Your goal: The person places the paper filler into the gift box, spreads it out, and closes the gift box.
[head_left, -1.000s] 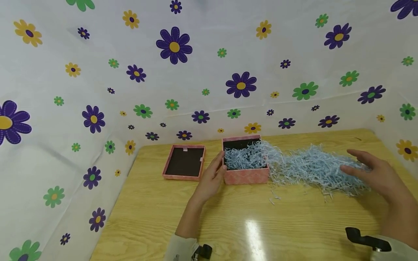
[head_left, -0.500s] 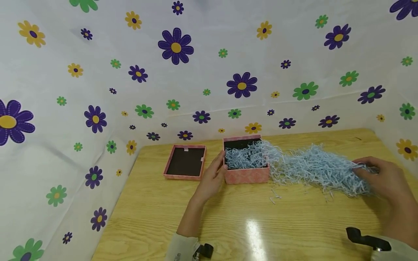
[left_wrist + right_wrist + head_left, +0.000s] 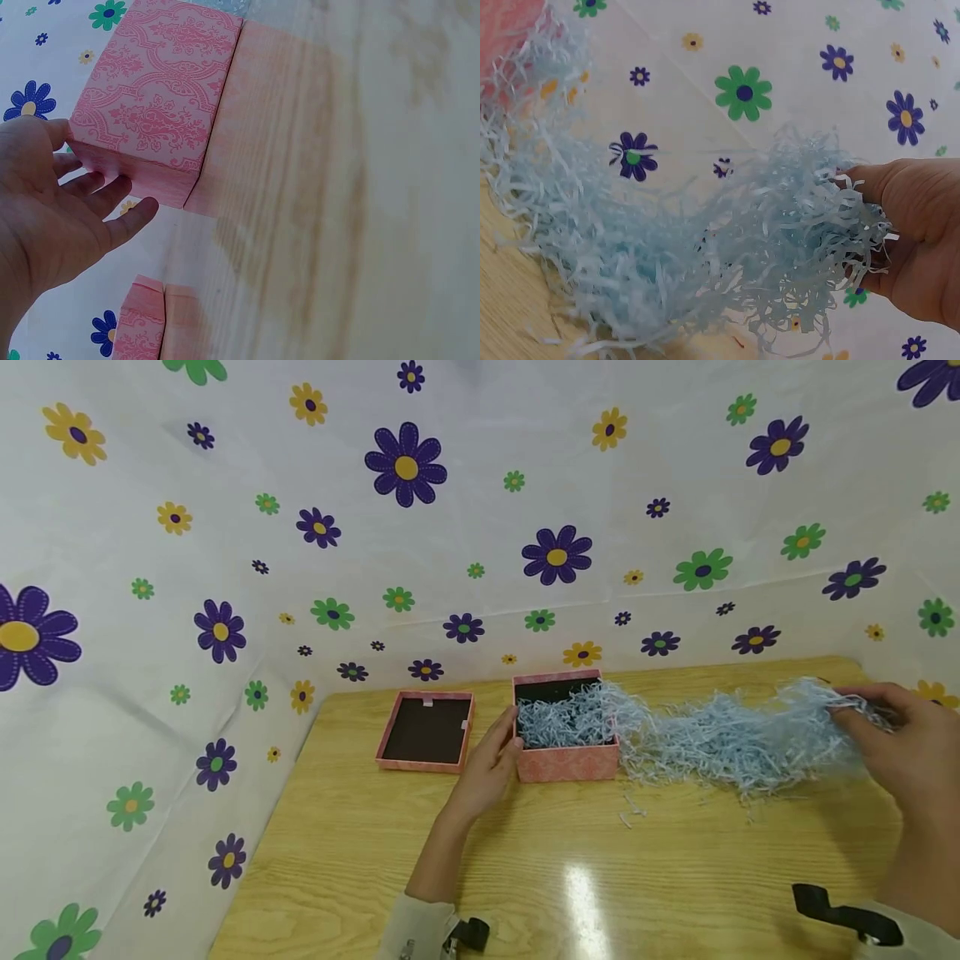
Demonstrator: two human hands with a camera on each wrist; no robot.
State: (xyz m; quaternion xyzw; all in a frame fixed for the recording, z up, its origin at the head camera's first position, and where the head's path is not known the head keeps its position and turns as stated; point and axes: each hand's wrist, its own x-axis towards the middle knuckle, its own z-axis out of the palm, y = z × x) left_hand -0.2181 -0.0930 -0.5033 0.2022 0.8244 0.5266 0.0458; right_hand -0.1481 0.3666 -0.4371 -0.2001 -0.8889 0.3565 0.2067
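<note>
A pink patterned box [image 3: 567, 765] stands upright on the table, its dark inside partly filled with pale blue shredded paper [image 3: 564, 722]. My left hand [image 3: 483, 777] rests against the box's left side, the thumb near the front corner. In the left wrist view, its fingers [image 3: 135, 217] are spread and touch the box wall without wrapping round it. Off to the right, my right hand [image 3: 903, 743] pinches a tuft of shredded paper [image 3: 802, 232], lifted above the table. That tuft hangs together with the strewn paper pile [image 3: 720, 743], which trails over the box's right rim.
Left of the box lies its lid [image 3: 423, 731], dark inside facing up. A few loose paper shreds [image 3: 632, 814] lie on the wooden table [image 3: 525, 860] in front of the pile. A flower-print sheet [image 3: 480, 510] hangs behind and at the sides.
My right hand has closed its fingers on the shredded paper at the pile's right end and raised a tuft, stretching the pile. The left hand and the box have stayed in place.
</note>
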